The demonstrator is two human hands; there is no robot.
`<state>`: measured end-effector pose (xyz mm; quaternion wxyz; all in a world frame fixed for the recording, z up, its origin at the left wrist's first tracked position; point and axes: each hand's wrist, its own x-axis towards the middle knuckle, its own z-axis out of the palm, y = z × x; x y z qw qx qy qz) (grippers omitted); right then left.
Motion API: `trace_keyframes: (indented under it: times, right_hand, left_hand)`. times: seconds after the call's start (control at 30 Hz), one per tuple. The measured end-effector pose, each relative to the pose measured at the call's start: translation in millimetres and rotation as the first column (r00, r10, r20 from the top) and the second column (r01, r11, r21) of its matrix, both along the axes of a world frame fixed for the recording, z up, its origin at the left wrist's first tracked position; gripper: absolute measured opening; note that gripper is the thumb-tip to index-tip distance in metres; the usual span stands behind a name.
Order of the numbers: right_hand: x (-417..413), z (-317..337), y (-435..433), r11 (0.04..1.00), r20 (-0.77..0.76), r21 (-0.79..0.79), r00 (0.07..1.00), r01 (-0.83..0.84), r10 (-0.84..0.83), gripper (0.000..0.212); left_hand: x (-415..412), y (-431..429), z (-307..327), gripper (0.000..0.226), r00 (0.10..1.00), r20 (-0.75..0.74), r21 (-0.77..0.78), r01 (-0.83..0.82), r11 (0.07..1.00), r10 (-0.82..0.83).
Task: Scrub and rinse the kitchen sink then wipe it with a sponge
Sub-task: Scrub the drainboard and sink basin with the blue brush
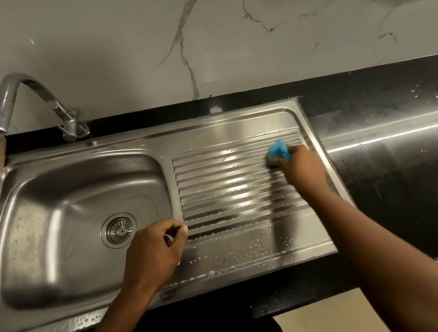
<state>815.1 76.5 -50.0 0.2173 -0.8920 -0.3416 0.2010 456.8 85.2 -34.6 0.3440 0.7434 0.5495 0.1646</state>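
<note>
I gripped the sponge [279,151] in my right hand [301,168] at the far corner of the draining board [229,192] — to scrub its ridges — my left hand [154,252], loosely curled and empty, hovering by the sink [50,185] for balance.

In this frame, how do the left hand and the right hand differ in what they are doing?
The right hand grips a blue sponge; the left hand holds nothing, its fingers loosely curled. The right hand is at the far right corner of the ribbed drainboard; the left hand is at its near left corner, beside the basin. Both are bare and over the sink.
</note>
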Motion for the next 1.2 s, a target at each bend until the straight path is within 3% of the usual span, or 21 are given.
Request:
trace_keyframes:
  times: [0.07, 0.2, 0.33, 0.6, 0.8, 0.93, 1.03, 1.2]
  right_hand:
    - [-51.2, -8.0, 15.6, 0.997, -0.048, 0.035, 0.996, -0.071, 0.073, 0.013]
    - [-154.6, -21.3, 47.7, 0.961, -0.067, 0.099, 0.961, -0.260, 0.267, 0.032]
    - [-182.0, -27.1, 62.4, 0.933, -0.019, 0.043, 0.934, -0.356, 0.357, 0.050]
    - [-70.3, -27.9, 20.9, 0.985, 0.084, 0.035, 0.982, -0.171, 0.168, 0.046]
    - [-52.3, -15.5, 10.2, 0.998, 0.004, 0.061, 1.000, 0.011, -0.011, 0.041]
    - [-129.6, -23.7, 36.2, 0.984, -0.031, 0.084, 0.986, -0.159, 0.162, 0.033]
    - [-181.1, -23.7, 64.0, 0.948, 0.018, 0.033, 0.948, -0.317, 0.317, 0.044]
    - [-189.0, -23.2, 91.9, 0.905, 0.056, -0.010, 0.903, -0.426, 0.426, 0.052]
  left_hand:
    - [-5.6, 3.0, 1.0, 0.010, 1.000, -0.004, -0.001, -0.001, 1.000, 0.001]
    - [-14.2, 7.5, 1.5, 0.011, 0.999, -0.048, -0.017, 0.021, 1.000, -0.022]
    - [-20.2, 12.0, 3.8, 0.013, 0.998, -0.062, 0.011, 0.011, 1.000, -0.010]
    - [-22.7, 18.0, 2.1, 0.011, 0.999, -0.019, 0.005, 0.046, 0.999, -0.046]
    - [-28.6, 18.0, 2.0, 0.011, 1.000, 0.000, 0.007, 0.019, 1.000, -0.019]
    - [-32.1, 17.6, 2.3, 0.013, 1.000, -0.019, -0.013, 0.005, 1.000, -0.006]
    - [-32.8, 17.9, 5.1, 0.013, 0.999, -0.038, -0.020, -0.026, 0.999, 0.025]
    - [-32.3, 20.0, 6.6, 0.012, 0.997, -0.045, -0.011, -0.070, 0.997, 0.070]
